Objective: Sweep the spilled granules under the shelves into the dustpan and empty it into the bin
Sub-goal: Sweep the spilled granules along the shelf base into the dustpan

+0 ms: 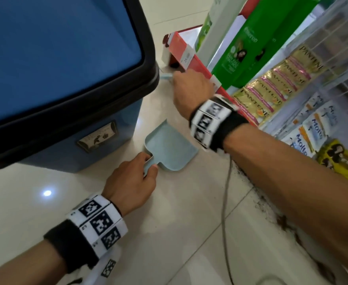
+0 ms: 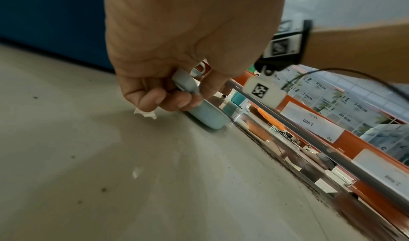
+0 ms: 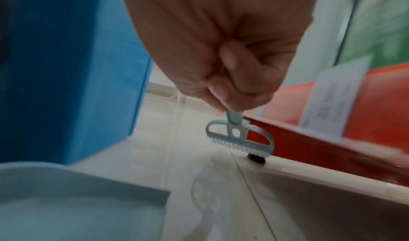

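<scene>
A pale blue dustpan (image 1: 172, 148) lies flat on the cream floor tiles beside the blue bin (image 1: 52, 83). My left hand (image 1: 135, 177) grips its short handle (image 2: 186, 83) between thumb and curled fingers. My right hand (image 1: 190, 90) grips the stem of a small pale blue brush (image 3: 240, 138), held beyond the dustpan near the shelf's black foot (image 3: 256, 158). In the head view only the brush tip (image 1: 166, 76) shows. Dark granules (image 1: 280, 219) lie along the base of the red shelf (image 1: 191, 58), partly hidden by my right forearm. The pan's inside (image 3: 66, 201) looks bare.
The shelf rack on the right holds green bottles (image 1: 249, 44), gold sachets (image 1: 271, 89) and other packets. A grey cable (image 1: 225, 202) hangs from my right wrist across the floor. Price tags (image 2: 314, 122) line the shelf edge. The bin with its black rim fills the left.
</scene>
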